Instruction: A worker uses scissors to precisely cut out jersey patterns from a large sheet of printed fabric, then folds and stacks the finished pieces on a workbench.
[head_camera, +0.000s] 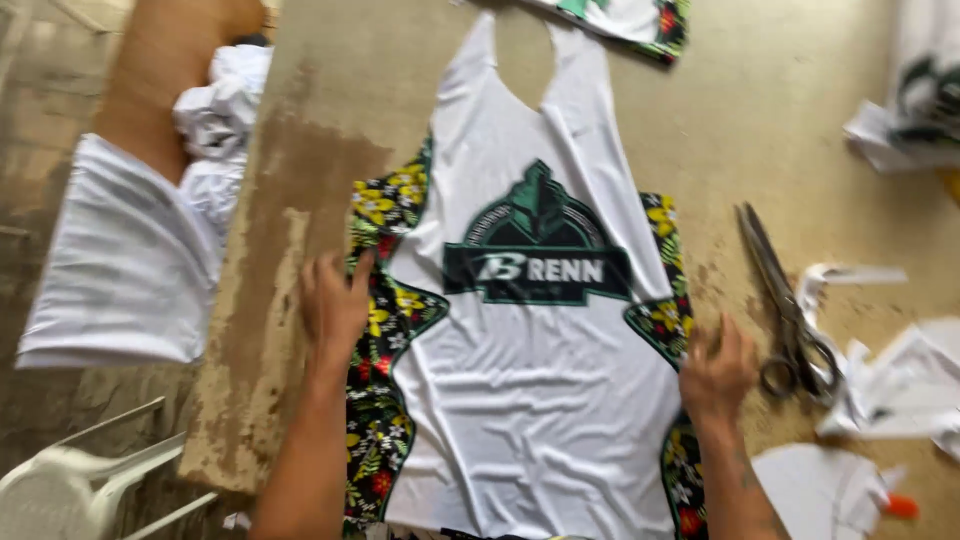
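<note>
Left hand (335, 300): flat, fingers spread, pressing the floral left edge of the panel (530, 380); nothing gripped.
Right hand (715, 372): open, palm down on the panel's right floral edge.
Panel: white cut fabric lying flat between both hands, long axis running away from the person, neck end far.
Scissors (790, 300): on the table (320, 150), just beside the right hand, the nearer one.
</note>
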